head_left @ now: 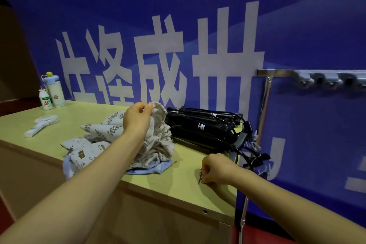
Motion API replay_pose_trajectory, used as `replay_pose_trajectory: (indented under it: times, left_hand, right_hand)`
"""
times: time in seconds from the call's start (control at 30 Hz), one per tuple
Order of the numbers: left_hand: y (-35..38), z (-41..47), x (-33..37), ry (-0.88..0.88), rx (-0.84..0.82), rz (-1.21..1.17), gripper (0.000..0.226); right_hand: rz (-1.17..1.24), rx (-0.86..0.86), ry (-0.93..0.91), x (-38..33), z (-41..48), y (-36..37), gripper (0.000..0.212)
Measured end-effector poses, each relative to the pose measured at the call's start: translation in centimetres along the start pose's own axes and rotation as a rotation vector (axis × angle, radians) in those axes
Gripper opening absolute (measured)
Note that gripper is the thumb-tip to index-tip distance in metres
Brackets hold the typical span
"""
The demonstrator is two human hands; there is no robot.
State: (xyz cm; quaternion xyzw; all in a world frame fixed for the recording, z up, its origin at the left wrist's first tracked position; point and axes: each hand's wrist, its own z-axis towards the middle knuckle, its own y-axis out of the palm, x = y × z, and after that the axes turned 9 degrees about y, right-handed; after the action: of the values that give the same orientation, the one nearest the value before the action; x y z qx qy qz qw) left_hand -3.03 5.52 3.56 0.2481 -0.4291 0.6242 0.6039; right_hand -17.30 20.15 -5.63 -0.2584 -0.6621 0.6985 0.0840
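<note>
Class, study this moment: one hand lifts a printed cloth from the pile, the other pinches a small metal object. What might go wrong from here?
1. The left hand pinches only the printed cloth at its rim, so lifting may drag the pile toward the table edge.
2. The right hand holds the small metal object by its fingertips near that edge; a slip would likely drop it off.

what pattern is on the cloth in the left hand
The cloth is cream with a dark leafy print; head view.
</note>
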Motion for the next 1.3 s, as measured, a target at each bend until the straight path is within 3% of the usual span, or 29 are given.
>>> replay_pose_trajectory:
  times: [0.3, 0.47, 0.67, 0.8, 0.9, 1.07, 1.17, 1.3]
  left_hand:
    - [0.2, -0.3, -0.6, -0.001, -0.018, -0.004, 0.026]
    - [-0.7, -0.5, 0.4, 0.024, 0.103, 0.037, 0.022]
    - [-6.5, -0.1, 2.5, 0.060, 0.372, 0.073, 0.026]
    - [-12.8, -0.9, 4.1, 0.133, 0.530, 0.118, 0.029]
    - [-16.7, -2.2, 5.2, 0.179, 0.602, 0.147, 0.030]
    - [-20.6, -5.0, 7.4, 0.254, 0.681, 0.173, 0.032]
    - [-20.5, -7.0, 10.0, 0.420, 0.683, 0.173, 0.035]
    - [-18.5, -8.9, 12.7, 0.569, 0.607, 0.140, 0.032]
  right_hand:
    - [0.045, 0.006, 0.055, -0.1, 0.4, 0.7, 0.013]
    - [0.135, 0.057, 0.063, -0.8, 0.2, -2.0, 0.010]
    - [0.612, 0.095, -0.085, -5.2, -0.1, -6.8, 0.012]
    - [1.018, -0.070, -0.245, -11.8, -1.1, -7.7, 0.013]
    - [1.188, -0.201, -0.328, -17.4, -2.8, -7.7, 0.023]
    - [1.296, -0.519, -0.509, -24.3, -6.8, -7.0, 0.012]
    - [1.394, -0.685, -0.573, -25.7, -8.8, -7.2, 0.019]
    - [1.424, -0.704, -0.672, -24.6, -9.7, -8.2, 0.020]
